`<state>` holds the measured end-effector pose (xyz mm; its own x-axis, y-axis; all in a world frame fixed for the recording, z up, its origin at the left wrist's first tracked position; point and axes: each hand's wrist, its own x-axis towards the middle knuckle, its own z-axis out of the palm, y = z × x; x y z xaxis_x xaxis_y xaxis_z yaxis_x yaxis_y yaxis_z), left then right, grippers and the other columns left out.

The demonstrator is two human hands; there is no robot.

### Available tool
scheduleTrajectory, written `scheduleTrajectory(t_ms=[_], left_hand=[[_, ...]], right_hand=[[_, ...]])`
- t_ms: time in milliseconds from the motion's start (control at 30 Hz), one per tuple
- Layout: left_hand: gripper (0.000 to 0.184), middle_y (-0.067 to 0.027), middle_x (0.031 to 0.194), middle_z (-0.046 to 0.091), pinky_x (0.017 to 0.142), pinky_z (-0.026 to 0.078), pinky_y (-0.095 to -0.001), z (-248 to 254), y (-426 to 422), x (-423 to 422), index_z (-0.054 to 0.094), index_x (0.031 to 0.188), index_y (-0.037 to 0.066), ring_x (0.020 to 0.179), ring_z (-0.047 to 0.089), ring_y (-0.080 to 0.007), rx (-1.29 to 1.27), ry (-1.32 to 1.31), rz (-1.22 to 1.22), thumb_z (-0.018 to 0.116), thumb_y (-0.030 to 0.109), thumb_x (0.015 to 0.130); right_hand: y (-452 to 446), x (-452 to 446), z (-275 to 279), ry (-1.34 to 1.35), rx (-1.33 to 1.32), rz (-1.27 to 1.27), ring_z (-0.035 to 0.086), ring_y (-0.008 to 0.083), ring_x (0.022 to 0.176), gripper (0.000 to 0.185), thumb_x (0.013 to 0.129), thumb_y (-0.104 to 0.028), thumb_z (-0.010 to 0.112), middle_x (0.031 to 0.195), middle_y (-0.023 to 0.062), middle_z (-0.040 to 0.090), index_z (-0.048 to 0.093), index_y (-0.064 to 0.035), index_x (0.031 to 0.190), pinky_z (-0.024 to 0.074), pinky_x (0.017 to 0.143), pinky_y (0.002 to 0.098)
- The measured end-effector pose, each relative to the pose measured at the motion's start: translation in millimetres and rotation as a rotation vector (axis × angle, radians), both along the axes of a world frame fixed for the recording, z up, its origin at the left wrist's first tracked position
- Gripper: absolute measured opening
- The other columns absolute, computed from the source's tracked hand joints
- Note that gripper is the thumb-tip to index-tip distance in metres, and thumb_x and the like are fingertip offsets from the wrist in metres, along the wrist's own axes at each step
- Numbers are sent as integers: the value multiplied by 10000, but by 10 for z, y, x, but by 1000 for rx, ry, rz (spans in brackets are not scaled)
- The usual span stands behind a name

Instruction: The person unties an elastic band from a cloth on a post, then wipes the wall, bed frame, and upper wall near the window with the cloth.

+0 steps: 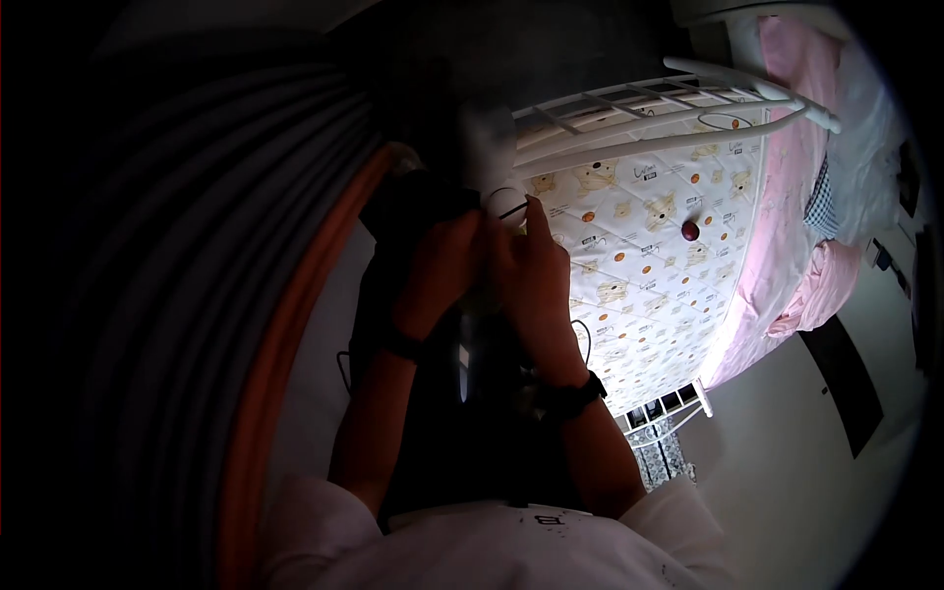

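Observation:
A small white round object with a dark slot or band point(508, 205) shows just beyond my fingertips; its exact kind cannot be made out in the dim light. My right hand point(531, 280) is closed at its lower right, the index finger stretched along its side. Close by on the left, my left hand point(444, 264) has its fingers curled inward, and what they hold is lost in shadow. The two hands nearly meet below the white object. Dark bands circle both wrists.
To the right lies a bear-print mattress point(629, 285) on a white metal bed frame point(649, 138). A dark red ball-like item point(690, 230) rests on it. Pink bedding point(787, 265) lines the far side. A dark curtain with an orange edge point(295, 324) hangs on the left.

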<state>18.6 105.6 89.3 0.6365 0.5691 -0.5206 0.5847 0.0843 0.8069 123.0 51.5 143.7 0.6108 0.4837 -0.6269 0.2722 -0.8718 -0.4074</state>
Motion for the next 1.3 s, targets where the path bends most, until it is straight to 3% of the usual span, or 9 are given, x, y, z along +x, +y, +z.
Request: scheduleTrajectory(t_ms=[100, 300, 367, 533, 633, 700, 1033, 1100, 1300], left_hand=[[116, -211, 823, 633, 635, 500, -465, 8, 24, -11, 563, 897, 34, 800, 629, -399, -41, -19, 25, 571, 149, 895], [114, -196, 834, 643, 641, 502, -461, 35, 166, -12, 576, 913, 40, 813, 635, -389, -35, 70, -115, 561, 152, 895], [108, -201, 810, 630, 632, 483, -426, 60, 219, -17, 574, 933, 10, 784, 629, -384, -67, 21, -151, 531, 101, 893], [134, -179, 806, 642, 640, 492, -419, 64, 389, 14, 597, 910, 13, 751, 634, -363, -133, -40, -172, 538, 131, 891], [141, -168, 801, 648, 640, 497, -408, 81, 502, 21, 614, 897, 21, 731, 641, -338, -125, -22, -313, 547, 145, 886], [142, -164, 796, 649, 636, 497, -402, 58, 560, 98, 622, 892, 27, 721, 645, -323, -82, 25, -404, 553, 150, 882], [177, -132, 727, 654, 619, 518, -401, -10, 551, 67, 644, 850, 38, 664, 661, -284, -30, 11, -454, 584, 205, 853], [177, -132, 732, 655, 620, 518, -402, -5, 574, 75, 643, 864, 38, 667, 662, -282, -68, 23, -442, 586, 205, 855], [180, -144, 774, 654, 648, 517, -405, 105, 492, 89, 622, 907, 27, 714, 660, -297, -129, 27, -398, 575, 195, 866]], right_hand=[[62, 102, 76, 59, -83, 95, 659, 401, 695, 632, 869, -424, 594, 715, 212, 657, 435, 13, 1296, 518, 605, 476], [70, 214, 97, 75, -148, 247, 660, 387, 660, 694, 859, -443, 608, 691, 201, 655, 393, -4, 1353, 518, 574, 455], [52, 236, 105, 87, -148, 272, 659, 385, 652, 707, 857, -442, 612, 683, 199, 653, 379, -11, 1367, 518, 568, 451], [92, 310, 98, 142, -203, 329, 659, 381, 652, 731, 857, -434, 620, 668, 193, 648, 347, -21, 1394, 518, 567, 446], [18, 343, 32, 216, -136, 229, 660, 385, 674, 715, 852, -405, 633, 671, 201, 646, 344, -63, 1410, 523, 586, 446], [-85, 398, -76, 207, -41, 256, 563, 173, 485, 709, 827, -200, 673, 534, 65, 542, 344, -160, 1453, 439, 495, 316], [-128, 345, -174, 242, 88, 122, 567, 165, 507, 734, 820, -120, 626, 574, 74, 560, 307, -203, 1476, 466, 546, 312], [-88, 349, -168, 310, 59, 94, 679, 377, 746, 714, 810, -101, 584, 785, 217, 665, 296, -139, 1462, 547, 666, 422], [-191, 158, -498, 275, 308, -119, 665, 366, 948, 705, 820, -159, 649, 1005, 234, 662, 337, -129, 1452, 540, 761, 403]])
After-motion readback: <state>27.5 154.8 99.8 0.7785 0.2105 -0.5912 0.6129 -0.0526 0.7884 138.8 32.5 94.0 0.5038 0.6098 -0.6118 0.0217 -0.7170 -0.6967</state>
